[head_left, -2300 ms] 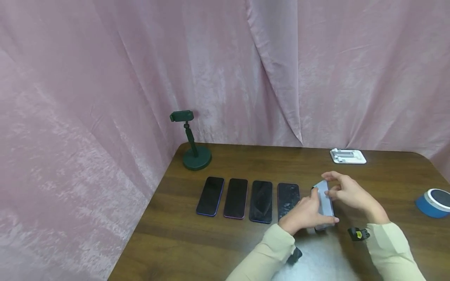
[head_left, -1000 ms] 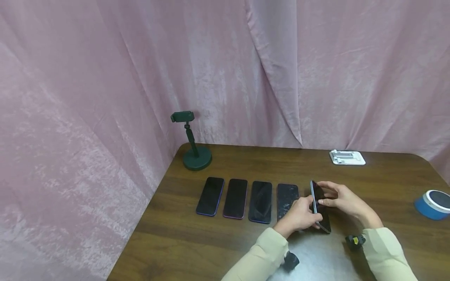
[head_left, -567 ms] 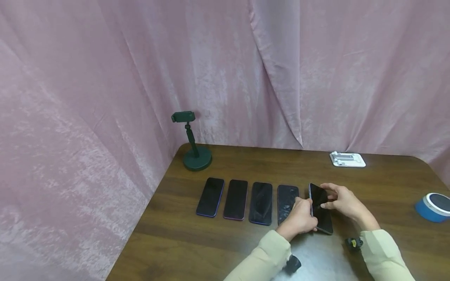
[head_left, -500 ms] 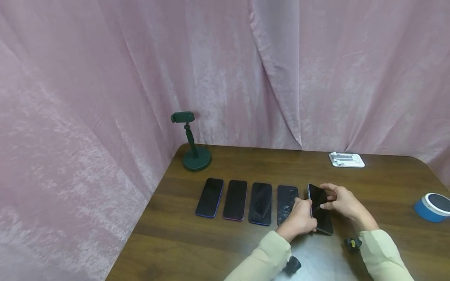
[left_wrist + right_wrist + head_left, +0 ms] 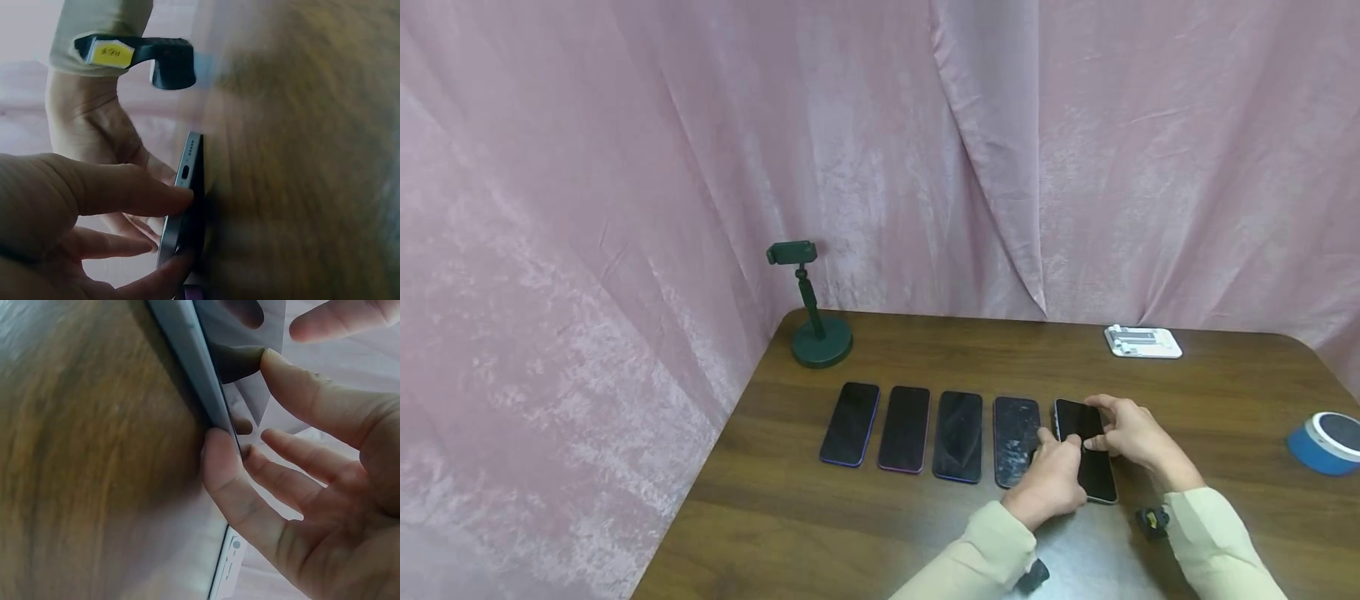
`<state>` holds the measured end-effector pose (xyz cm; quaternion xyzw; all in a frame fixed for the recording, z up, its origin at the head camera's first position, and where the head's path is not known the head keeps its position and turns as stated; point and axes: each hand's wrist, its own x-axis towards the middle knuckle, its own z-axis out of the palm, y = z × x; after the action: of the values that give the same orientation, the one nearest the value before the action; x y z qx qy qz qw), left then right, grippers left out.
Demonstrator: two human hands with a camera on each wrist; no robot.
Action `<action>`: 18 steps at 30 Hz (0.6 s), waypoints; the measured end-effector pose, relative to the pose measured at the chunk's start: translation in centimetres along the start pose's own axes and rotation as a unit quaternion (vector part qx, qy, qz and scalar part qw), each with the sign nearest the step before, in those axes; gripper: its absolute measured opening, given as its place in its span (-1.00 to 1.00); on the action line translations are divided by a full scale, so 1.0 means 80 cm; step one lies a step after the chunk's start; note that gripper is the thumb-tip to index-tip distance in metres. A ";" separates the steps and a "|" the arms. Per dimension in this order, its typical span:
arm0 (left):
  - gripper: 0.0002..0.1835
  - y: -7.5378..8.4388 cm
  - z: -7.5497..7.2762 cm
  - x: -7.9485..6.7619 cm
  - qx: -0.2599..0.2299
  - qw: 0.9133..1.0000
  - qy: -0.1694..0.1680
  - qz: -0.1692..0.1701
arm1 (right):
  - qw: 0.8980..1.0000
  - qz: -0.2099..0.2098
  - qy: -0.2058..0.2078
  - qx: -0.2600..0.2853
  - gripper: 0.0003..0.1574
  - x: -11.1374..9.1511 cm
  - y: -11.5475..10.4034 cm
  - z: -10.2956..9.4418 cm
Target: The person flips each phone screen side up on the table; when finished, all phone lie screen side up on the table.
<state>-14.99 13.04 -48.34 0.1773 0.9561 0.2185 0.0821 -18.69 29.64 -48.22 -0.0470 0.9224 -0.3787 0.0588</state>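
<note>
A smartphone (image 5: 1097,477), black screen up, lies almost flat at the right end of a row of phones. My left hand (image 5: 1051,482) pinches its left edge near the bottom; in the left wrist view the thumb lies by the charging port of the phone (image 5: 190,164). On the phone's upper right, my right hand (image 5: 1137,432) has its thumb on the screen and a finger at the edge, seen in the right wrist view beside the phone (image 5: 199,369). Whether the left edge meets the table is hidden. A phone with a smudged screen (image 5: 1017,432) lies just left.
Further left lie a phone (image 5: 958,437), a purple-edged phone (image 5: 904,429) and a blue-edged phone (image 5: 850,425). A green phone stand (image 5: 822,342) is at the back left, a folded white stand (image 5: 1142,342) at the back, a blue and white round object (image 5: 1326,443) at right.
The phone, earlier tilted up with its pale back showing, has turned screen up and come down nearly flat. My left hand has shifted slightly right and lower; the right hand stays at the upper right edge.
</note>
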 end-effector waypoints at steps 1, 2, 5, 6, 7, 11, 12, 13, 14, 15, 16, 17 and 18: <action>-0.41 0.001 0.001 -0.001 0.009 1.000 0.003 0.002 | 1.000 -0.001 0.000 -0.001 -0.15 0.000 -0.001 0.000; -0.40 0.002 0.001 -0.001 0.021 1.000 0.006 0.004 | 1.000 -0.004 0.001 -0.005 -0.16 0.001 -0.001 0.000; -0.39 0.004 0.003 -0.004 0.044 0.999 0.015 0.007 | 1.000 -0.011 0.003 -0.018 -0.15 0.001 -0.003 0.000; -0.40 0.005 0.003 -0.005 0.051 0.999 0.018 0.008 | 1.000 -0.013 0.004 -0.022 -0.15 0.001 -0.004 0.000; -0.41 0.005 0.004 -0.006 0.062 0.998 0.022 0.012 | 1.000 -0.016 0.005 -0.025 -0.15 0.001 -0.005 0.000; -0.46 0.007 0.008 -0.013 0.101 0.994 0.038 0.026 | 0.999 -0.019 0.005 -0.038 -0.14 -0.002 -0.006 0.003; -0.47 0.008 0.010 -0.014 0.109 0.993 0.043 0.026 | 0.999 -0.020 0.005 -0.041 -0.14 -0.002 -0.006 0.004; -0.48 0.008 0.011 -0.015 0.117 0.992 0.047 0.029 | 0.999 -0.022 0.006 -0.043 -0.14 -0.002 -0.006 0.004; -0.49 0.009 0.012 -0.015 0.121 0.991 0.052 0.030 | 0.999 -0.022 0.007 -0.044 -0.14 -0.002 -0.007 0.004; -0.51 0.009 0.013 -0.015 0.127 0.990 0.055 0.031 | 0.999 -0.023 0.008 -0.045 -0.14 -0.002 -0.007 0.004; -0.52 0.009 0.013 -0.015 0.129 0.989 0.057 0.034 | 0.999 -0.021 0.009 -0.045 -0.15 -0.002 -0.008 0.004; -0.54 0.008 0.013 -0.014 0.131 0.989 0.057 0.034 | 0.999 -0.019 0.009 -0.046 -0.15 -0.002 -0.008 0.003; -0.55 0.008 0.013 -0.013 0.129 0.989 0.057 0.035 | 0.999 -0.017 0.010 -0.046 -0.16 -0.001 -0.009 0.002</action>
<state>-13.60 13.56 -48.88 0.2071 0.9725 0.1061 -0.0032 -18.54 29.01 -47.83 -0.0617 0.9385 -0.3374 0.0405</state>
